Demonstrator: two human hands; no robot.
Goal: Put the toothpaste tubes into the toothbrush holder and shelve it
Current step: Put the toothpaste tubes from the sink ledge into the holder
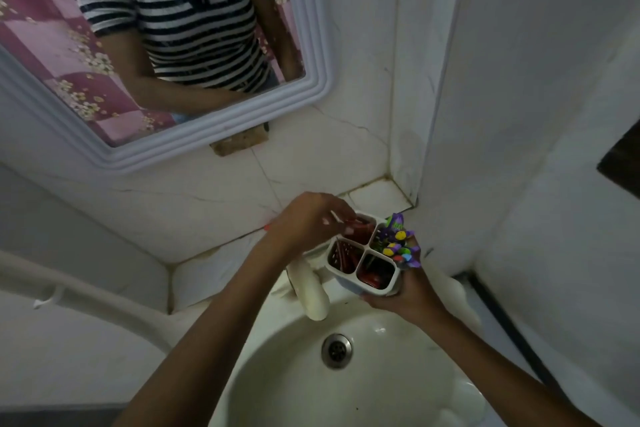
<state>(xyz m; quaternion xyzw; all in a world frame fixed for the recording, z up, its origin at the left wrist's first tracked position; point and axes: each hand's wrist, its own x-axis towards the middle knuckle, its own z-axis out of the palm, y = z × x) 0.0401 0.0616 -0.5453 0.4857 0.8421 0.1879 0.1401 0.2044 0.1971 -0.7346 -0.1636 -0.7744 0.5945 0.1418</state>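
Observation:
A white toothbrush holder (360,276) with four compartments is held above the back of the sink. My right hand (407,291) grips it from below and the right side. Red toothpaste tubes (346,255) fill three compartments. A purple, colourfully printed tube (396,239) sticks out of the right compartment. My left hand (308,218) is over the far-left compartment, its fingers pinched on the end of a red tube (356,224) standing in it.
A white tap (311,291) stands just left of the holder, over the white sink (277,374) with its metal drain (337,350). A tiled ledge (377,194) runs behind. A white-framed mirror (311,45) hangs on the wall above. A white wall closes in on the right.

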